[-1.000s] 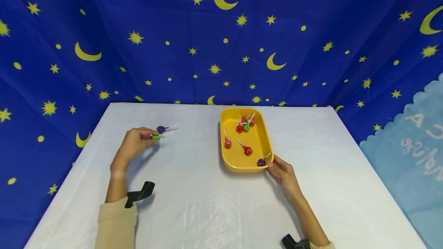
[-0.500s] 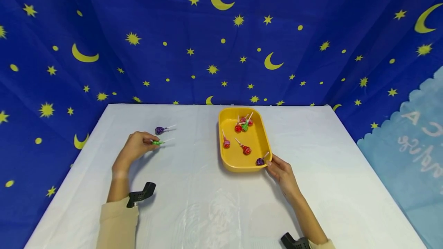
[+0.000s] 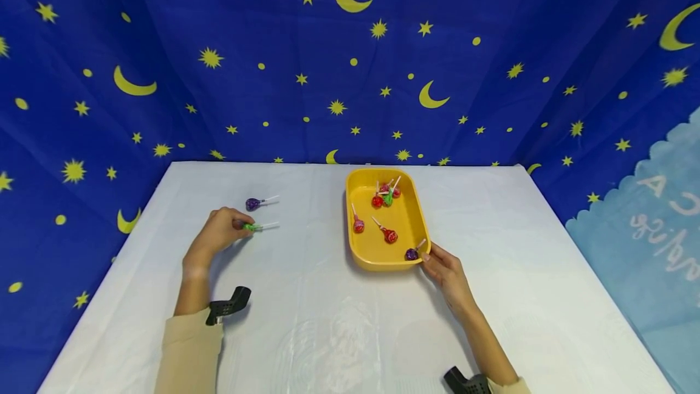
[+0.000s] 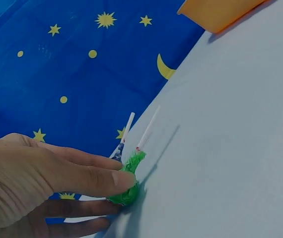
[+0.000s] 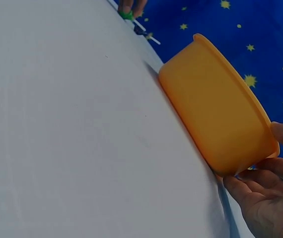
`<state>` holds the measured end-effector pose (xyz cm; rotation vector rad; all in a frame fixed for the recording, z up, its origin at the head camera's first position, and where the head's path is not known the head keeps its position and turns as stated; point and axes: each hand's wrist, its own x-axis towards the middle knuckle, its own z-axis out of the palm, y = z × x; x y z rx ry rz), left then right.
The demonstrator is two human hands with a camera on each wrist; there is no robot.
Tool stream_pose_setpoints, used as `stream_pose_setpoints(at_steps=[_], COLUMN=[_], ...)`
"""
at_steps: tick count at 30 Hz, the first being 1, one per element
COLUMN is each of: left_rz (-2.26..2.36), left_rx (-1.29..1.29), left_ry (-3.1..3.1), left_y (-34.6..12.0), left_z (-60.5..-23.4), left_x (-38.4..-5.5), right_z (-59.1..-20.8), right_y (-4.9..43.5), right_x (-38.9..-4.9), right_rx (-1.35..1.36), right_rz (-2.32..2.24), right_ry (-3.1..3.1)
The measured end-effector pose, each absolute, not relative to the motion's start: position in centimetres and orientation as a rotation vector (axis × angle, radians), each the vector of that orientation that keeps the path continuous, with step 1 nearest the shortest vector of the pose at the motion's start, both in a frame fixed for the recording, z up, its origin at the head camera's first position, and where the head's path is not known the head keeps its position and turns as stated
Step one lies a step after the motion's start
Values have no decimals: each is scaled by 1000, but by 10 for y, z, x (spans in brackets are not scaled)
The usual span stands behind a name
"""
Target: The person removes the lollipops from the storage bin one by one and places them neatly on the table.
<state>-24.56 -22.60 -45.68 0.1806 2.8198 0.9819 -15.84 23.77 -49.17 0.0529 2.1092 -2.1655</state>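
Green lollipop (image 3: 249,227): left of centre in the head view, stick pointing right.
Left hand (image 3: 220,231): our forearm rises from the bottom edge, wrist bent rightward, thumb and fingers pinching the candy head between them.
Right hand (image 3: 449,275): right of centre, angled up-left; we grip the yellow tray (image 3: 407,217) at its lower-right corner, thumb on rim, fingers curled beneath.

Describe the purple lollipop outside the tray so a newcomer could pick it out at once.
On the white table, left of the yellow tray, the left hand holds a green lollipop. Beyond that lies the purple lollipop, white stick toward the tray; unlike its green neighbour it is unheld, and unlike the other purple one it is outside the tray.
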Motion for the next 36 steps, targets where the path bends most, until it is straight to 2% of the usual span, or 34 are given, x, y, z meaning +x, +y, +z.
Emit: stream_pose_setpoints(at_steps=[36], left_rz=[919], left_rx=[279], left_ry=[2817], left_y=[-220], left_z=[-457], left_x=[-248], right_z=[-491], right_y=[236], right_x=[-159], right_rx=[32], right_rz=[-2179], right_ry=[2116])
